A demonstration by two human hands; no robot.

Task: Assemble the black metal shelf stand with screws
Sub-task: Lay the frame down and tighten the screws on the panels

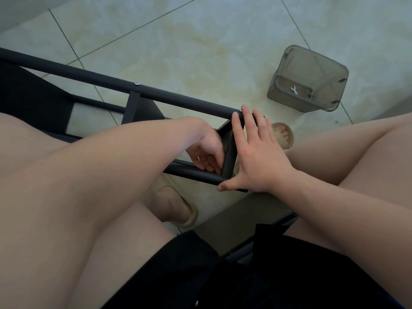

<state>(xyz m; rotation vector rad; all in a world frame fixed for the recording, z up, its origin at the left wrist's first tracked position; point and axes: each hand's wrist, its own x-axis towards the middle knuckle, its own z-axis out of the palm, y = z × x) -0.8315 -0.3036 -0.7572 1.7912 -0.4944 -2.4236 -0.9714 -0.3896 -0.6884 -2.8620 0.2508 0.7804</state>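
We press our right hand (256, 157) flat on the black stand (178, 98) | our left hand (207, 150) curls at its corner | we cannot tell what it holds

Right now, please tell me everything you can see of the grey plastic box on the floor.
The grey plastic box is see-through, with rounded corners and no lid in view. It sits on the pale tiled floor, right of the black frame and apart from the right hand. Inside lie a small silver wrench and a few screws. Nothing else touches it.
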